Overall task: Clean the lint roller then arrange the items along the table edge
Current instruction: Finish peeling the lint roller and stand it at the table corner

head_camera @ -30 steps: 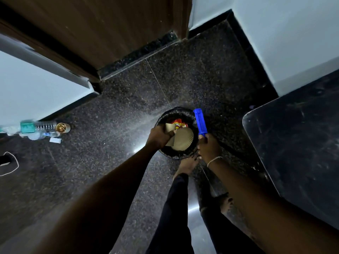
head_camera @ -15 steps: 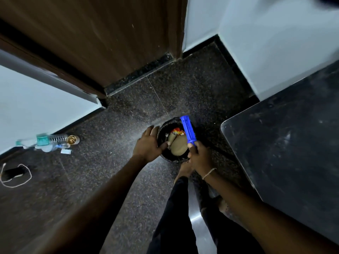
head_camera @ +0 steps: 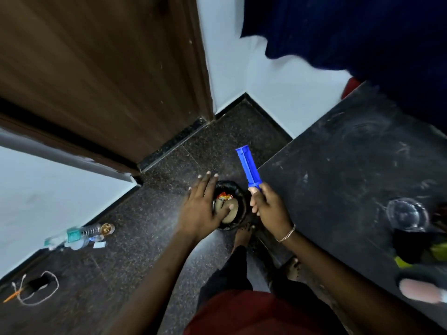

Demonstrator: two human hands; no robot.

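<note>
My right hand (head_camera: pixel 267 209) grips the handle of the blue lint roller (head_camera: pixel 248 167), whose bare blue core points up and away, over the corner of the dark table (head_camera: pixel 343 180). My left hand (head_camera: pixel 203 209) is spread flat, fingers apart, over the left side of a small black bin (head_camera: pixel 238 213) on the floor. Inside the bin lie a tan paper piece (head_camera: pixel 229 215) and a red-and-yellow wrapper (head_camera: pixel 224 196). My left hand holds nothing.
A clear glass (head_camera: pixel 406 215) stands on the table at the right, with dark and yellow-green items (head_camera: pixel 418 252) and a pale object (head_camera: pixel 420 290) near the front edge. On the floor at the left lie a plastic bottle (head_camera: pixel 75 235) and a looped cord (head_camera: pixel 36 286). A wooden door (head_camera: pixel 101 76) stands behind.
My left hand let the tan paper drop into the bin and now hovers spread above it. The view has risen and swung right, and the roller has lifted up beside the table corner.
</note>
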